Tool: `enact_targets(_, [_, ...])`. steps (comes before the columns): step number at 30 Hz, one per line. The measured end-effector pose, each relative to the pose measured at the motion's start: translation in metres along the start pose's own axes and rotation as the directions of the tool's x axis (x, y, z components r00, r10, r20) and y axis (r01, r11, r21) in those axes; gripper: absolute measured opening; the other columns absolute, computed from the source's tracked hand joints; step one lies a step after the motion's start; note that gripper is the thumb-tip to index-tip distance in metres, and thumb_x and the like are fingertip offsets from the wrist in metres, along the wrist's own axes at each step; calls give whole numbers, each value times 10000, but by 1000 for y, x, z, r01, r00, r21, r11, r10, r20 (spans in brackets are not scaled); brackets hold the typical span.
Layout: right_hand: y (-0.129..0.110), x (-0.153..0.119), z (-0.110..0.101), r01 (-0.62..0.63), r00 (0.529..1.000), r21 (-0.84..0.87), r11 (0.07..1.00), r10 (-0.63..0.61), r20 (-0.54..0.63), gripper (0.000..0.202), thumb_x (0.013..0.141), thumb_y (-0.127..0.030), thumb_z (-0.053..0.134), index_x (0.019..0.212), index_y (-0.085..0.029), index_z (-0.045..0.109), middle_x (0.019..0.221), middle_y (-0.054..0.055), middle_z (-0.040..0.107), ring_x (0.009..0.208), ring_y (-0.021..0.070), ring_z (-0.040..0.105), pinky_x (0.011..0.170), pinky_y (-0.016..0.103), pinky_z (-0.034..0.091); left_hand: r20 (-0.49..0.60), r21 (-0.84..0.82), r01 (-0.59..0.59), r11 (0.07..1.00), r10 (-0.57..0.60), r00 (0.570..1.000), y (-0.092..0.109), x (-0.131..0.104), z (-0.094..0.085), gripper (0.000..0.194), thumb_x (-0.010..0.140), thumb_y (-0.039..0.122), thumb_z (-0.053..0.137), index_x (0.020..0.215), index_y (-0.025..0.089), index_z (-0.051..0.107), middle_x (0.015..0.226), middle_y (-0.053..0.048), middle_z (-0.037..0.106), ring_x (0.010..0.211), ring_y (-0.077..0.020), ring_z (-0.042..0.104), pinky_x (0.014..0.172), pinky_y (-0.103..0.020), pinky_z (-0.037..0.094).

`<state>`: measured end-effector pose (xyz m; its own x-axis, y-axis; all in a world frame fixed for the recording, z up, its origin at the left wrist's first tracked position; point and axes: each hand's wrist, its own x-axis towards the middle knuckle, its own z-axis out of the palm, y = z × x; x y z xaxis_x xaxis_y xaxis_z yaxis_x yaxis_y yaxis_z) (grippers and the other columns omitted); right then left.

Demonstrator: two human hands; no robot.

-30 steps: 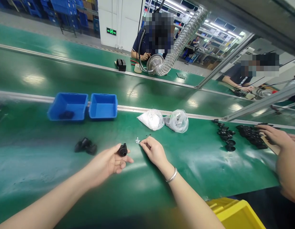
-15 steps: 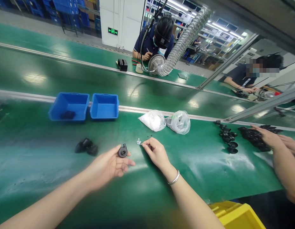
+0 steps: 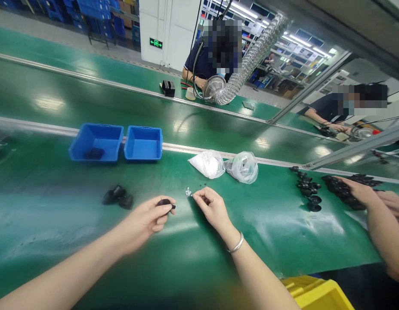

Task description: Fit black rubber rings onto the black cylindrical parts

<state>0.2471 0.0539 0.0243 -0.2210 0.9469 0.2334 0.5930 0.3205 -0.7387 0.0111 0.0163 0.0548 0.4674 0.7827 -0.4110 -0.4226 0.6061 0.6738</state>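
A round black plastic part with a short side spout (image 3: 164, 202) is gripped between the thumb and fingers of my left hand (image 3: 150, 217), just above the green table. My right hand (image 3: 212, 206) is pinched at the edge of a little pile of small white pieces (image 3: 188, 192). Whether a piece is between its fingertips is too small to make out. Two tiny dark bits (image 3: 202, 185) lie just beyond that hand. Left of my left hand, several black plastic parts (image 3: 118, 196) rest in a loose group on the table.
Two blue bins (image 3: 96, 156) (image 3: 143, 156) stand along the rail, the left one with a dark item inside. A bag of white pieces (image 3: 208, 164) and another clear bag (image 3: 246, 167) lie ahead. At right, another person's hands (image 3: 363, 191) touch piled black parts (image 3: 343, 191). A yellow bin (image 3: 322, 295) sits below.
My left hand has turned over and its fingers have closed around the black part, which now shows its side instead of its round face. My right hand stays by the white pieces.
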Motion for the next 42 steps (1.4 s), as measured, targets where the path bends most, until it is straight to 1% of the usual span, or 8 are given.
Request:
enact_targets(3, [-4,-1,0,-8,1000,39,999,8,1,172,925,-276,581,800,-194,666,730,17,587,641,141,521,592,264,406,7,171,0,985,-1,1000,-2,0,0,348,855,372,704,1111,164,591,920,-33,625,457,-5,473,389,-131,326])
enact_targets(6, [-10,-3,0,17,1000,54,998,-16,-17,159,928,-258,577,807,-193,657,736,17,594,640,137,523,589,261,408,-3,273,-21,962,22,1000,-8,2,0,509,764,455,777,1128,189,541,1059,-73,626,809,-192,715,644,-256,558])
enact_targets(9, [-19,-4,0,81,996,45,996,-79,-49,133,928,-216,573,817,-191,642,742,18,599,654,133,525,608,261,415,25,236,-72,969,68,997,-14,5,-1,569,696,494,819,1077,208,508,1174,-77,591,1084,-282,668,926,-368,532])
enact_targets(12, [-28,-6,0,136,989,50,989,-133,-58,126,927,-181,568,818,-191,630,729,13,592,659,131,521,621,264,422,45,238,-104,966,95,994,-16,6,-1,530,707,493,807,1032,200,509,1228,-85,563,1107,-294,656,982,-403,498])
enact_targets(20, [-49,-18,10,232,972,105,967,-233,0,67,919,-153,580,899,-197,627,755,13,590,687,138,547,627,273,447,28,272,-164,948,163,986,-19,9,-4,426,769,360,759,1050,212,476,1039,-29,596,921,-217,687,899,-394,515])
enact_targets(25, [-52,-22,18,276,960,130,952,-281,21,62,914,-145,588,924,-197,620,779,21,612,707,140,563,631,268,464,15,447,-192,874,207,978,-18,8,-3,312,756,276,744,995,176,571,925,-30,625,896,-192,619,803,-307,504])
enact_targets(32, [-52,-25,23,231,969,143,962,-241,55,47,924,-172,581,927,-196,621,803,36,626,744,151,588,667,282,491,26,279,-92,956,89,996,-14,5,1,523,754,285,747,1214,168,527,965,-37,648,897,-195,663,890,-344,522])
enact_targets(42, [-51,-27,30,332,943,-75,940,-328,63,72,940,-159,542,927,-201,600,789,36,603,722,151,567,643,278,479,-32,646,-158,747,233,972,-18,0,0,425,766,164,658,1188,221,647,606,48,541,618,-167,576,642,-245,451])
